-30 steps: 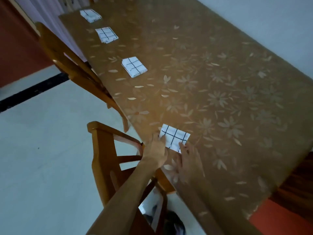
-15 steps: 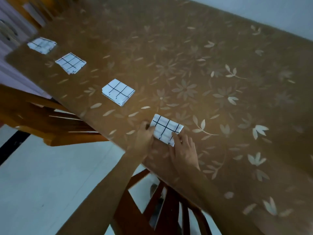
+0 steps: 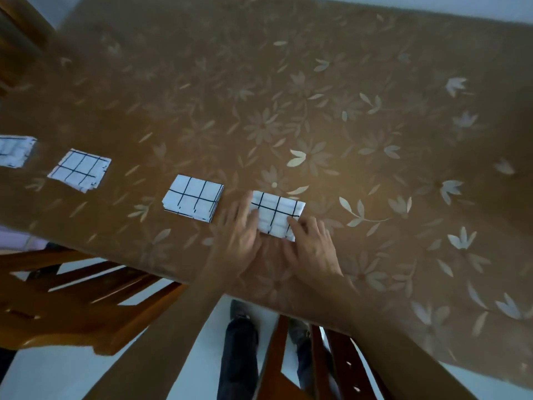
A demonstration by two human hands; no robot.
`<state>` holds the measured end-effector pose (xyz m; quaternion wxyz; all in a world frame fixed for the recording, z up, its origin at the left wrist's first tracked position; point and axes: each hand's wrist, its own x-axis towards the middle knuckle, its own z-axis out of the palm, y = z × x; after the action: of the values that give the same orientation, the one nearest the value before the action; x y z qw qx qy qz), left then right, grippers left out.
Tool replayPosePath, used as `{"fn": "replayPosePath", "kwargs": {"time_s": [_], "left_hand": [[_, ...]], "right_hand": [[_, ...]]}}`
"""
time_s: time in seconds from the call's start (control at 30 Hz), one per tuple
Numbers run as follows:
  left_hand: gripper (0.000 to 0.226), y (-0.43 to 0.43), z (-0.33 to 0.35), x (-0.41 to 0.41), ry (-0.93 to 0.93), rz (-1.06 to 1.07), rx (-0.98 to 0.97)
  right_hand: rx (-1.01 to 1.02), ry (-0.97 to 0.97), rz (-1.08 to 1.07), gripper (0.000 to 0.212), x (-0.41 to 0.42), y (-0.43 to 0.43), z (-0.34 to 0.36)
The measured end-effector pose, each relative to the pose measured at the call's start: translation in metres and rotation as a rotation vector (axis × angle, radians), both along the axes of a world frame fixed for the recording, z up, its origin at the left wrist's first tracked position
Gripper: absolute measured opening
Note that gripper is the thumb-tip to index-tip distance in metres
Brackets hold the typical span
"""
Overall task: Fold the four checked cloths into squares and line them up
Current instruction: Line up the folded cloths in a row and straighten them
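both hands pressing the fourth folded checked cloth (image 3: 276,213) on the counter (image 3: 375,140)

the folded white cloth with black grid lines lies near the counter's front edge, at the right end of a row with three other folded checked cloths: one just beside it (image 3: 193,197), another further left (image 3: 79,170), the last at the frame edge (image 3: 14,151). left hand (image 3: 238,241) lies flat, fingers spread on the cloth's left edge; right hand (image 3: 313,248) rests fingertips on its near right corner, grip apart. wooden chairs (image 3: 86,301) stand below the counter.
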<state>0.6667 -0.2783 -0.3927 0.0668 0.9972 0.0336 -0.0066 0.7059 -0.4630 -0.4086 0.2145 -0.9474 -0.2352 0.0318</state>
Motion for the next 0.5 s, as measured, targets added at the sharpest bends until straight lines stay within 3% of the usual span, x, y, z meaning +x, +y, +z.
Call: {"fn": "replayPosePath", "kwargs": {"time_s": [0.07,0.17,0.33,0.5], "left_hand": [[0.067,0.002,0.000,0.001,0.019,-0.173,-0.032],[0.064,0.002,-0.014,0.014,0.045,-0.318,-0.027],[0.062,0.007,-0.036,0.018,0.160,-0.347,0.047],[0.060,0.016,-0.041,0.018,0.165,-0.266,-0.020]], "right_hand": [[-0.012,0.026,-0.115,0.046,-0.008,0.004,0.010],[0.009,-0.015,-0.227,0.050,-0.015,0.023,0.019],[-0.073,0.061,-0.126,0.057,-0.013,0.060,0.000],[-0.228,0.118,-0.199,0.061,-0.018,0.051,-0.020]]}}
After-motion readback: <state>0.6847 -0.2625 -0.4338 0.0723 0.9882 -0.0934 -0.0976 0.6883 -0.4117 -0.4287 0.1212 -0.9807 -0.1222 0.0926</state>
